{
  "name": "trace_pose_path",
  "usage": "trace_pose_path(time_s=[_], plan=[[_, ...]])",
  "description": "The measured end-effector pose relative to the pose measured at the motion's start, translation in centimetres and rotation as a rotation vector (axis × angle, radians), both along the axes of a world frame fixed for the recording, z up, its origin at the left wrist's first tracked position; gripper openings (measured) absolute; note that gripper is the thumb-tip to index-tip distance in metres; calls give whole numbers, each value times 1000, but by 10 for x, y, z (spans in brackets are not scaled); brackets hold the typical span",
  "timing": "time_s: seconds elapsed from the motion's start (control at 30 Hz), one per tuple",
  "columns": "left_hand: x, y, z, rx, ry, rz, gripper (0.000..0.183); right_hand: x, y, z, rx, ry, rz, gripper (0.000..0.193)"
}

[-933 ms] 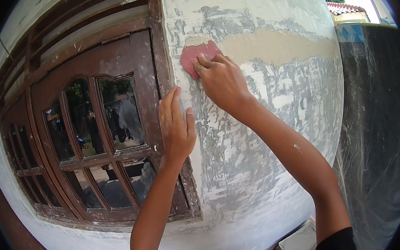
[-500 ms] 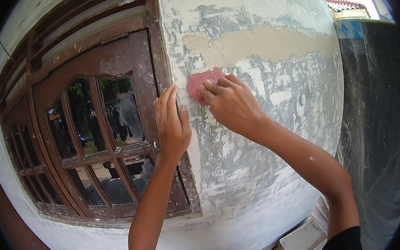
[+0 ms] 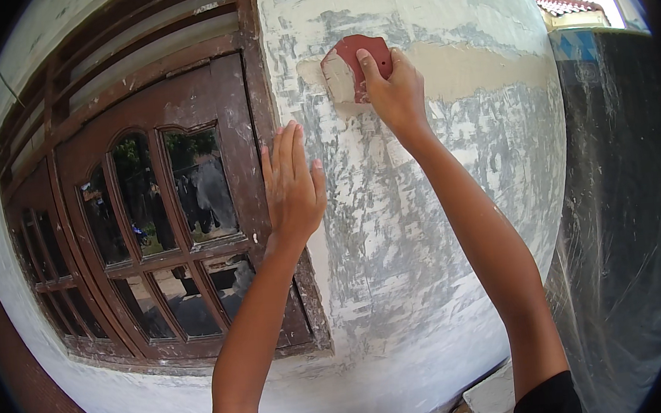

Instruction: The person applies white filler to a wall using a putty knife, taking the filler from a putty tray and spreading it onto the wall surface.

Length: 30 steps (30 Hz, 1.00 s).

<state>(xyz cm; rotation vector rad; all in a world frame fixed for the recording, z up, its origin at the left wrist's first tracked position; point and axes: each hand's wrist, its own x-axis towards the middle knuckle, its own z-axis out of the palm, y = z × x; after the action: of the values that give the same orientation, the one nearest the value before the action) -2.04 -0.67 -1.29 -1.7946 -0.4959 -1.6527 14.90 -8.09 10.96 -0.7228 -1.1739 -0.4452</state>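
Note:
A flat red putty scraper (image 3: pixel 350 50) with a wavy edge is pinched in my right hand (image 3: pixel 402 96), thumb on its near face. Pale putty coats its left side. It is held at the left part of a beige band of fresh putty (image 3: pixel 483 72) on the patchy grey and white wall (image 3: pixel 425 222). My left hand (image 3: pixel 294 194) has its fingers stretched upward and holds nothing. It lies at the border between the wall and the brown wooden window frame (image 3: pixel 256 88), below and left of the scraper.
Brown wooden shutters (image 3: pixel 233 148) with dark glass panes fill the left side. A dark plastic sheet (image 3: pixel 616 184) hangs beyond the wall's right edge. At the lower right sits a pale, blocky object (image 3: pixel 491 397). A tiled roof (image 3: pixel 565 5) shows at the top right.
My right hand has moved up and slightly right with the scraper, which has turned to show its putty-coated side. My left hand has shifted slightly right, its fingers still extended.

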Motion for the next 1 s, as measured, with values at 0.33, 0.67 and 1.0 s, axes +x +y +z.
trace_pose_path(time_s=[0.33,0.67,1.0], plan=[[5,5,-3,17,-12,58,59,26,20,29,-4,100,-164,40],[7,7,-4,26,-26,85,57,36,31,18,66,-18,-157,44],[7,8,-4,34,-21,123,56,41,28,13,37,10,-149,37]])
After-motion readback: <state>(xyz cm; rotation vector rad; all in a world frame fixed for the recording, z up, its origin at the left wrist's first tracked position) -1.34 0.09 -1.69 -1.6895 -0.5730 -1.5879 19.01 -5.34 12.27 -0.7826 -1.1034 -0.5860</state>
